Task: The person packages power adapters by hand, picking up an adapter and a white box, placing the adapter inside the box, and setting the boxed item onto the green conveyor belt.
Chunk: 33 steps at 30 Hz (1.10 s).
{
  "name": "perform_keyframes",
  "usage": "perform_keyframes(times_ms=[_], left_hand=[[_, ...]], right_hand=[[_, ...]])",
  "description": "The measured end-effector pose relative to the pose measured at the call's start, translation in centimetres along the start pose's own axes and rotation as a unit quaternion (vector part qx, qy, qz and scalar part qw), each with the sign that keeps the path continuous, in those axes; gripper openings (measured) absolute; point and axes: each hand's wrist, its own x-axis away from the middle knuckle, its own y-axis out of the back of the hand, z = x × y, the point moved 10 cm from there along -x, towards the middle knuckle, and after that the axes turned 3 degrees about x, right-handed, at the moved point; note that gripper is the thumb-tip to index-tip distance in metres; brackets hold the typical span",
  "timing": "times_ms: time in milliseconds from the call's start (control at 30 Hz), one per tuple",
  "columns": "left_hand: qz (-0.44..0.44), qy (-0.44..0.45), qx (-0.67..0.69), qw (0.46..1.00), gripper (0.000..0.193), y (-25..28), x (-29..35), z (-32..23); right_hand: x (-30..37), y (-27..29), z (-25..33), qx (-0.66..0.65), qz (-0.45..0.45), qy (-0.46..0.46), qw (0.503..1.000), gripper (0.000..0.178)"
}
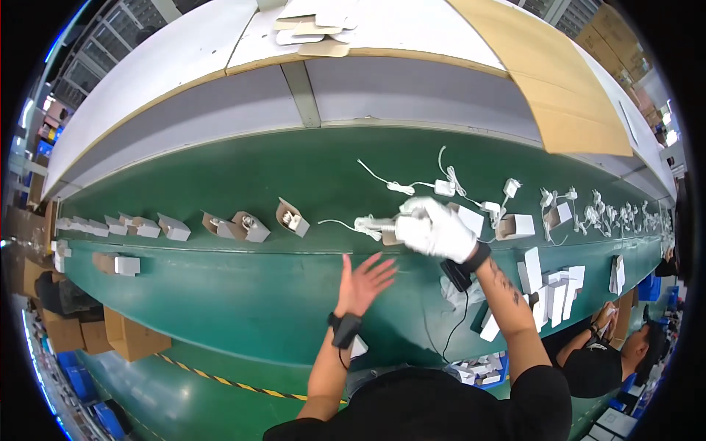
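My left hand (364, 285), bare with a dark band and device at the wrist, hovers over the green work surface (243, 298); its fingers are spread and nothing is in them. My right hand (440, 231) wears a white glove, its fingers closed at one end of a bundled white cable (369, 227). The cable's thin loose end trails left, and its part near the glove is smeared by motion. An open small box (465, 220) stands beside the glove, partly hidden by it. Behind the hand lies a white power adapter (444, 188) with its cord.
Open small boxes (293, 218) line the surface to the left. More corded adapters (596, 213) and white boxes (557, 294) lie right. A black device (456, 275) with a cable sits near my right wrist. A shelf (412, 62) runs behind; a co-worker (599, 367) sits at right.
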Motion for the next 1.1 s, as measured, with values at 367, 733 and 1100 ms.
perform_keyframes(times_ms=[367,733,1100], left_hand=[[0.090,-0.023,0.059,0.994,0.028,-7.7,4.4,15.1],[-0.025,-0.210,-0.042,0.976,0.014,-11.5,7.4,15.6],[-0.037,-0.203,-0.233,0.950,0.050,-10.0,0.8,14.5]], right_hand=[[24.0,3.4,-3.3,-0.566,-0.015,-0.193,0.801,0.036],[26.8,-3.2,-2.9,-0.865,-0.237,-0.336,0.288,0.050],[22.0,4.8,-2.6,-0.511,-0.231,-0.239,0.792,0.035]])
